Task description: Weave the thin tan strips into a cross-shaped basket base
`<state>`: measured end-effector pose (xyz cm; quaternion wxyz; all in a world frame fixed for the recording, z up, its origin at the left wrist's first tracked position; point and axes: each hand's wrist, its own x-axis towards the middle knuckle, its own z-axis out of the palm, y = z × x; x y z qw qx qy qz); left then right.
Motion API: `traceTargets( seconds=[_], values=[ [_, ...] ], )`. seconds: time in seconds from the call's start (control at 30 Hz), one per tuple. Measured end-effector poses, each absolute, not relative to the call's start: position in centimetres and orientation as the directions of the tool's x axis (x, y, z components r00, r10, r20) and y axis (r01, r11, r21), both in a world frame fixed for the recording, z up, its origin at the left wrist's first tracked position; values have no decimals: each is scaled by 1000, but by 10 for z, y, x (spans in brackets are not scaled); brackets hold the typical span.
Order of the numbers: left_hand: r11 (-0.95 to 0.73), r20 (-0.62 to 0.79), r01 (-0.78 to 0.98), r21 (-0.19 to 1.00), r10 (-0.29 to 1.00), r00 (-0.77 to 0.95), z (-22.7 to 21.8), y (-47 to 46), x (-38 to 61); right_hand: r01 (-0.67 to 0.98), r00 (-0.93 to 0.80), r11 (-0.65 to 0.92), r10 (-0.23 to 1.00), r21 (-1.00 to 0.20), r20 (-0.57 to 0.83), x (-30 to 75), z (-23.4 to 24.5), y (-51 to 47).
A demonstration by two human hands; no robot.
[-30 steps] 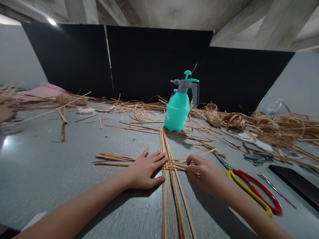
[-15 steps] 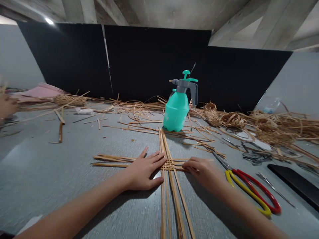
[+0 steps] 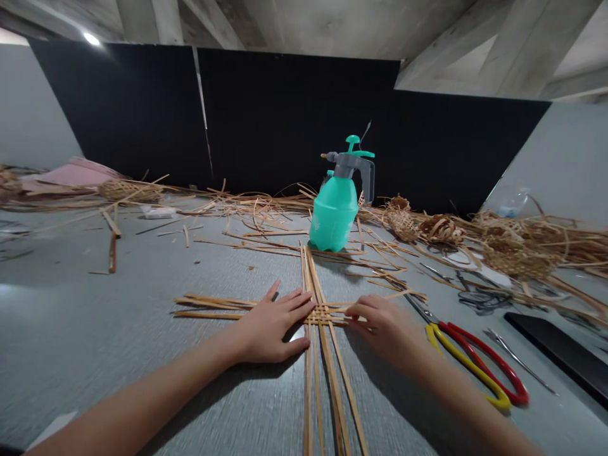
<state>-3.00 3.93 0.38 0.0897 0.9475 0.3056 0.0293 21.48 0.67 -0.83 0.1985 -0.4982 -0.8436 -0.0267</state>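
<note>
A cross of flat bamboo strips (image 3: 335, 380) lies on the table, with a small woven square (image 3: 320, 314) at its centre. My left hand (image 3: 273, 323) rests flat over the left arm of the cross, fingers spread, its fingertips on the edge of the woven square. Just right of the square, my right hand (image 3: 380, 326) is closed, thumb and fingers pinching a bamboo strip (image 3: 398, 294) whose end sticks out beyond the knuckles. Other strips of the right arm pass beneath this hand, partly hidden.
A green spray bottle (image 3: 334, 215) stands behind the cross. To the right lie red-and-yellow-handled scissors (image 3: 475, 367), tweezers (image 3: 520, 361), a black phone-like slab (image 3: 560, 348) and eyeglasses (image 3: 484, 297). Woven pieces (image 3: 520, 253) and loose strips line the back, near a pink item (image 3: 71, 174).
My right hand has shifted slightly, and a strip end now shows raised above it. My left hand stays in place. Another person's hand at the far left has gone out of view.
</note>
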Motion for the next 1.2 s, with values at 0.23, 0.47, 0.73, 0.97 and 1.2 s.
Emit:
traceTargets(
  seconds=[0.23, 0.47, 0.73, 0.97, 1.2],
  values=[
    [-798, -7, 574, 181, 583, 812, 4, 39, -29, 865, -410, 482, 840, -141, 355, 206, -11, 5],
    [-801, -3, 572, 176, 581, 814, 4, 40, -30, 811, -457, 531, 837, -247, 302, 209, -10, 4],
    [-800, -4, 575, 175, 583, 812, 4, 39, -29, 833, -462, 524, 835, -177, 298, 210, -16, 7],
    [-801, -3, 574, 172, 582, 813, 3, 39, -29, 826, -510, 555, 810, -96, 291, 210, -16, 4],
    [-804, 5, 568, 176, 577, 816, 3, 40, -29, 836, -423, 488, 864, -252, 272, 207, -13, 2]
  ],
)
